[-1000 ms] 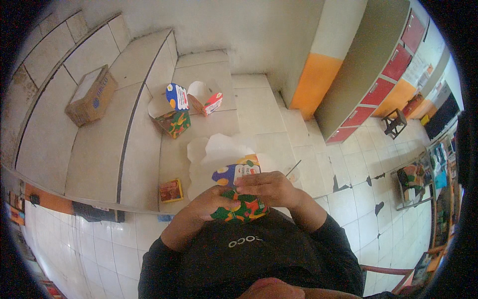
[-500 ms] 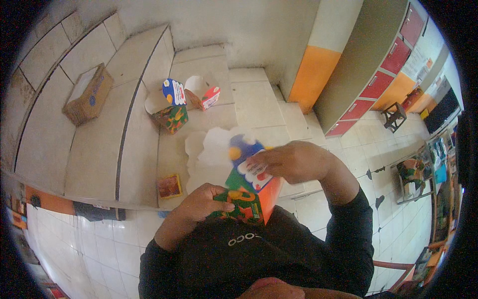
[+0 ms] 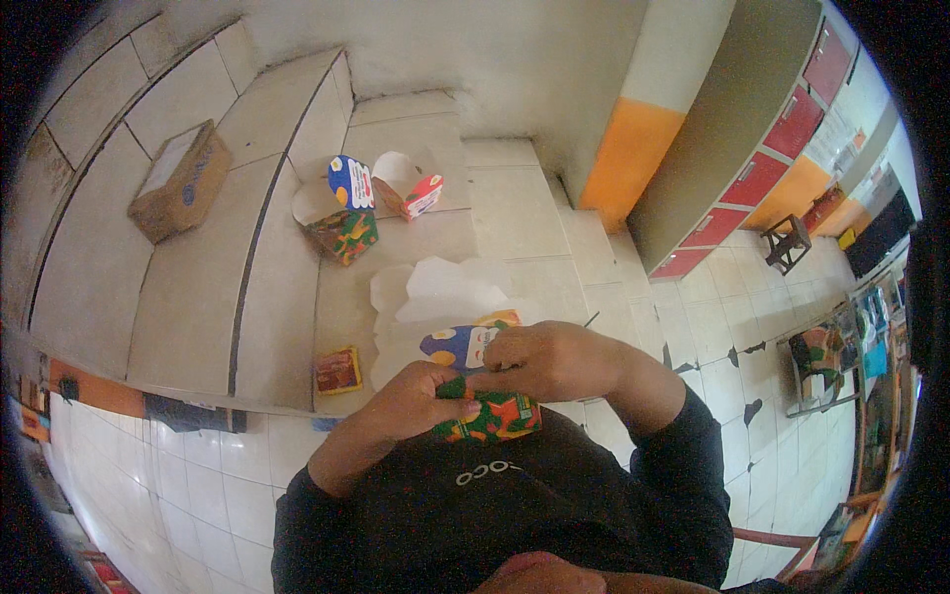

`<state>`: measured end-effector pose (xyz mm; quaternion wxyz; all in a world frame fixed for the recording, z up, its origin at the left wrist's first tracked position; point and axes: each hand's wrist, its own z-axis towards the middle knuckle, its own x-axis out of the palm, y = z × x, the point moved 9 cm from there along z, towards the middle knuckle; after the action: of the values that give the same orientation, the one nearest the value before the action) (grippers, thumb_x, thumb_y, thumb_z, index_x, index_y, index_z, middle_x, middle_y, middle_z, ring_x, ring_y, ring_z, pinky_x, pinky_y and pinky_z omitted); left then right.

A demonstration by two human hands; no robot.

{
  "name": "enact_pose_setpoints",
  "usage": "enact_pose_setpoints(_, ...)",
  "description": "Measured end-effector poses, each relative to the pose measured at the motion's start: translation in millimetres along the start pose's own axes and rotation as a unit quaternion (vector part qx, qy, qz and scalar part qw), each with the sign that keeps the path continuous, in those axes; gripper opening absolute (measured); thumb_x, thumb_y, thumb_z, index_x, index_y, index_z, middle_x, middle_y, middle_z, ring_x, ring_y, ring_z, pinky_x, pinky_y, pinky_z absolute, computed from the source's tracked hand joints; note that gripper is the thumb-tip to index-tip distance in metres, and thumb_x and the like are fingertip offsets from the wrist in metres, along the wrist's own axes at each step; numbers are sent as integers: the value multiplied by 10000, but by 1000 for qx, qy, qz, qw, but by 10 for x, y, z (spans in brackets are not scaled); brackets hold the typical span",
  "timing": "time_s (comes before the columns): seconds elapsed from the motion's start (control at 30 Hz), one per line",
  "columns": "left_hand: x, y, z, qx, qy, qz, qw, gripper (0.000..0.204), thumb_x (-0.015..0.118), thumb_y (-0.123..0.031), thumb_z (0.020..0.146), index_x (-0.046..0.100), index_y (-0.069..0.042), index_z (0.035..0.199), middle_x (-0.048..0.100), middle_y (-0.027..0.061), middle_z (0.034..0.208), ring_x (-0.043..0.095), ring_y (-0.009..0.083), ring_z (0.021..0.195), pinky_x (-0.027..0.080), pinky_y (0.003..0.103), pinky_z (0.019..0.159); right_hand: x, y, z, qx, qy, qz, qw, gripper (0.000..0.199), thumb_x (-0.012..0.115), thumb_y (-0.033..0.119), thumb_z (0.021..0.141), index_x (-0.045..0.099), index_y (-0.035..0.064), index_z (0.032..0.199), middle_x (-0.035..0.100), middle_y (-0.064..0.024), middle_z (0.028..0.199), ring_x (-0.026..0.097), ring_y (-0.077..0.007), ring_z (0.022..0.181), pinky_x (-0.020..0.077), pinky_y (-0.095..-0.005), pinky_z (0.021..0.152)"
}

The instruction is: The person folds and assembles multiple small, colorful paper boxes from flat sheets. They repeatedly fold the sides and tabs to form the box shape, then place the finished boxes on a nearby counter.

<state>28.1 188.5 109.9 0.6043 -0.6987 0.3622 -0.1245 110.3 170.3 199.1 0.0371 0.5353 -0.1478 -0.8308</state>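
A printed folding carton [image 3: 500, 418], green with an orange pattern on its near panel and blue with yellow dots on its far one, is held close to my chest. My left hand [image 3: 418, 398] grips its left side, thumb on the green panel. From the right, my right hand [image 3: 554, 362] is closed at the blue and white panel, its fingers curled and partly hidden. White scallop-edged card blanks [image 3: 445, 289] lie flat just beyond. Farther off, two formed cartons stand open: a green and blue one [image 3: 343, 236] and a red and white one [image 3: 421, 198].
A small red and yellow packet [image 3: 338, 370] lies near the tiled ledge's front edge, left of my left hand. A brown cardboard box [image 3: 180, 188] rests on the higher step at left. Red-doored lockers [image 3: 752, 178] and a dark stool [image 3: 785, 243] stand at right.
My right hand has come down and slightly left, toward my left hand. The carton's blue panel has folded lower, and its orange side no longer shows. My left hand keeps its grip.
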Motion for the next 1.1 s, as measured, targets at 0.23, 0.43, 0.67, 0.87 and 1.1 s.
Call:
enact_pose_setpoints(0.23,137,199,51,-31,16,-78,996,216,704,-171,739,642,-7,865,615,-6,737,524,64,689,419,232,648,72,50,-21,-51,73,72,994,247,522,122,731,586,19,946,533,-112,905,559,-272,894,471,-357,762)
enact_pose_setpoints(0.43,173,267,93,-47,28,-21,998,208,712,-133,725,643,2,867,616,-12,748,525,72,703,421,239,667,134,69,18,-57,148,104,982,182,577,111,670,568,2,816,507,-95,881,569,-251,855,476,-339,709)
enact_pose_setpoints(0.67,212,250,69,-76,57,-77,992,198,707,-102,722,646,-2,881,631,12,772,545,81,738,433,240,695,295,-7,-49,7,191,150,970,231,584,125,676,576,-24,852,542,-125,939,555,-277,860,447,-356,769)
enact_pose_setpoints(0.87,307,540,108,-90,33,-268,959,313,699,-31,705,588,8,995,631,72,899,592,146,811,469,273,737,257,-44,-171,2,90,138,986,218,619,117,737,594,-4,916,574,-122,1010,560,-276,904,458,-363,745)
enact_pose_setpoints(1.1,355,442,91,-101,55,-412,904,487,653,49,698,485,-4,1152,578,110,1086,581,223,971,468,363,868,135,-178,-275,135,-75,70,985,228,693,84,692,595,14,886,598,-101,890,573,-273,851,471,-371,736)
